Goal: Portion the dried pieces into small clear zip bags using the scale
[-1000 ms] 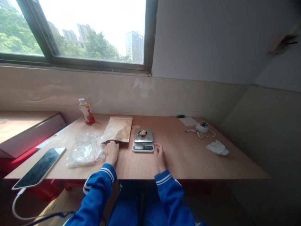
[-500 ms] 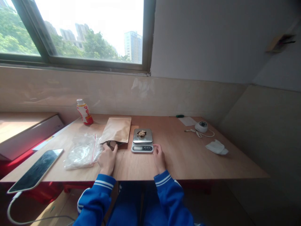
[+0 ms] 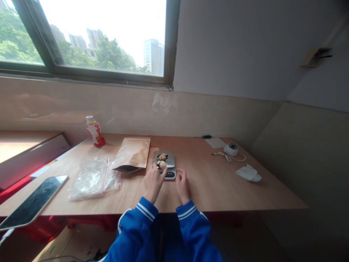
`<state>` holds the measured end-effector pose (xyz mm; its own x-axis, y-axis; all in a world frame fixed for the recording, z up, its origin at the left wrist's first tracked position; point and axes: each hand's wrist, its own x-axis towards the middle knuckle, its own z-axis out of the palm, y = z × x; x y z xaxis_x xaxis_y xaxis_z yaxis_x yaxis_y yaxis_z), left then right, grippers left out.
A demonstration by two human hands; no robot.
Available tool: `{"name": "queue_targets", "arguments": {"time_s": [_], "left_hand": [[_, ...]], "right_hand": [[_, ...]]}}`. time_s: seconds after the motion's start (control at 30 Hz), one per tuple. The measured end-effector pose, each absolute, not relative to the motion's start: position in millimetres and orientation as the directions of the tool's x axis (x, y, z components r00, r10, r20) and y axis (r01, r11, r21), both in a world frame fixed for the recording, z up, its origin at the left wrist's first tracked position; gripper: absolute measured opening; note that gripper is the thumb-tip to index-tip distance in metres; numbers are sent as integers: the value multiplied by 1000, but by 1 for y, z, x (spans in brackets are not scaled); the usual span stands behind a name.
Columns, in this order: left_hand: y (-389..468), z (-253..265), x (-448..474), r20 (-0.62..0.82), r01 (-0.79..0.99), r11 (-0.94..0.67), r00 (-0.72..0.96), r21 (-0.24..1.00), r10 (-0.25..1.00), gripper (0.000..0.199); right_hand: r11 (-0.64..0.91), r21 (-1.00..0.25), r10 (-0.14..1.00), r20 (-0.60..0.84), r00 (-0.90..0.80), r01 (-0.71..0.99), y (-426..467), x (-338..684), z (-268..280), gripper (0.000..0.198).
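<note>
A small kitchen scale point(image 3: 171, 163) with a metal plate lies in front of me. On its plate rest pale brown, dark-edged pieces point(image 3: 163, 156) that look like dried mushrooms. My left hand point(image 3: 153, 181) reaches over the scale's left front, thumb and fingers around another pale, rounded dried mushroom point(image 3: 161, 165) at the plate's near edge. The hand covers part of the display. My right hand point(image 3: 183, 183) stays at the scale's right front corner, fingers curled; whether anything is in them is hidden. Left of the scale lies a brown paper pouch point(image 3: 132, 153), its dark mouth gaping toward me.
Clear plastic zip bags point(image 3: 88, 180) and a phone point(image 3: 34, 200) lie to the left, with a drink bottle point(image 3: 95, 131) behind them. Toward the right are a white round device point(image 3: 231, 149) with a cable, crumpled tissue point(image 3: 248, 173), paper point(image 3: 215, 142) and a green-handled tool point(image 3: 206, 137).
My left hand has come out of the pouch's mouth and moved right to the scale, carrying a dried mushroom. My right hand has stayed beside the scale. The view has shifted slightly.
</note>
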<state>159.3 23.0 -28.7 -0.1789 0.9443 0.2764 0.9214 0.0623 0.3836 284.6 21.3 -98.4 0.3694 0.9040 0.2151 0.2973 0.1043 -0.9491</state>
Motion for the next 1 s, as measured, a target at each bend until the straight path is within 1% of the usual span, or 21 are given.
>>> {"name": "queue_targets", "arguments": {"time_s": [0.17, 0.27, 0.33, 0.43, 0.57, 0.63, 0.77, 0.83, 0.93, 1.0], "left_hand": [[58, -36, 173, 337, 959, 25, -123, 283, 933, 50], [63, -38, 176, 353, 968, 9, -100, 250, 930, 54], [61, -39, 176, 366, 968, 3, -97, 249, 925, 58], [54, -36, 167, 403, 948, -17, -118, 317, 908, 56], [41, -37, 132, 458, 872, -56, -199, 487, 866, 37], [34, -46, 108, 505, 857, -60, -244, 512, 828, 32], [20, -76, 65, 550, 871, 7, -316, 491, 773, 29], [18, -89, 51, 583, 884, 10, -316, 467, 748, 29], [25, -100, 41, 615, 930, 23, -261, 367, 744, 35], [34, -100, 40, 584, 957, 52, -216, 285, 782, 36]], "right_hand": [[120, -944, 904, 232, 359, 308, 24, 284, -101, 26], [122, -942, 904, 236, 357, 314, 24, 284, -101, 26], [123, -943, 905, 234, 354, 309, 24, 284, -101, 26], [117, -947, 917, 219, 333, 299, 22, 285, -99, 27], [75, -950, 927, 178, 330, 302, 18, 284, -93, 28], [62, -950, 927, 168, 336, 305, 17, 284, -91, 28], [58, -952, 937, 156, 313, 301, 15, 284, -88, 28], [55, -953, 943, 148, 299, 299, 14, 285, -88, 29], [56, -948, 945, 152, 289, 314, 14, 285, -88, 28], [53, -943, 945, 154, 289, 328, 15, 285, -89, 27]]}}
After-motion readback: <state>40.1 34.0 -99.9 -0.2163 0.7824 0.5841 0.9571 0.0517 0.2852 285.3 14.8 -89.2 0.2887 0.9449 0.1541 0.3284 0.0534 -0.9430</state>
